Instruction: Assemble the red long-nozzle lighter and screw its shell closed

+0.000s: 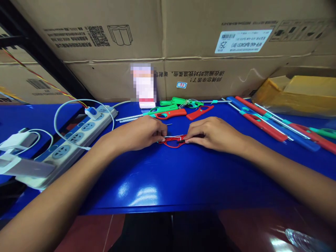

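Observation:
A red lighter casing [172, 143] with a finger loop lies low over the blue table in front of me, its inner side showing a thin pale wire. My left hand [151, 133] pinches its left end between thumb and fingers. At the other end, my right hand [207, 133] is closed with thumb and fingertips on a small black part [181, 141], against the casing. Just behind my hands lie a red lighter handle [172, 113] and a separate red casing piece [200, 112]. Green lighter casings [173, 101] lie further back.
Several long lighters [265, 124] lie at the right, beside a yellow wrapped package [301, 92]. A power strip [84, 131] with plugs and white cables runs along the left. A phone [144, 85] leans on the cardboard box [189, 42] behind. The blue table [183, 182] ends near my body.

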Tool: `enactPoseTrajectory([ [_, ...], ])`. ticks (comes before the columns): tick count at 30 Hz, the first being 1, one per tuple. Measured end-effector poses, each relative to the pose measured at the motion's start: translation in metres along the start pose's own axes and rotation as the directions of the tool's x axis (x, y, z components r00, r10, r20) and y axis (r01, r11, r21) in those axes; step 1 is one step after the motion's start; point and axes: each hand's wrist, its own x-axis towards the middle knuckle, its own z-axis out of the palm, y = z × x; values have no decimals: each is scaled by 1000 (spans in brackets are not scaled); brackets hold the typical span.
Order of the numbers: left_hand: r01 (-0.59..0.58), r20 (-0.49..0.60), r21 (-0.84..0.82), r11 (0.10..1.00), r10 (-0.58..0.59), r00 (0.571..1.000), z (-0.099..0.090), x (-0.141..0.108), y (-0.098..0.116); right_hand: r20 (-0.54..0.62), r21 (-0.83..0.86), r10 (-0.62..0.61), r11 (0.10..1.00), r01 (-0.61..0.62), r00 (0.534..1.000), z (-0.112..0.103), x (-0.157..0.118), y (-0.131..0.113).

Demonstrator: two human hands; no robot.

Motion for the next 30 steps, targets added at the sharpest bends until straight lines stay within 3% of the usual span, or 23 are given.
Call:
enactPoseTrajectory([
  [9,-8,-4,-8,1000,8,1000,1,1,0,46,-165,-52,985,59,998,-6,-5,-8],
  [13,-11,-4,-10,1000,11,1000,1,1,0,15,-197,-84,977,86,996,-5,-8,-8],
  [16,-8,-2,-2,1000,8,1000,1,1,1,-19,-189,-102,977,96,995,-3,-9,-6],
  [21,-25,-42,9,1000,25,999,0,0,3,26,-174,-147,973,150,989,-3,-7,-3],
  [30,-46,-62,-2,999,46,997,1,-1,4,48,-116,-114,986,119,992,-5,-7,-1],
])
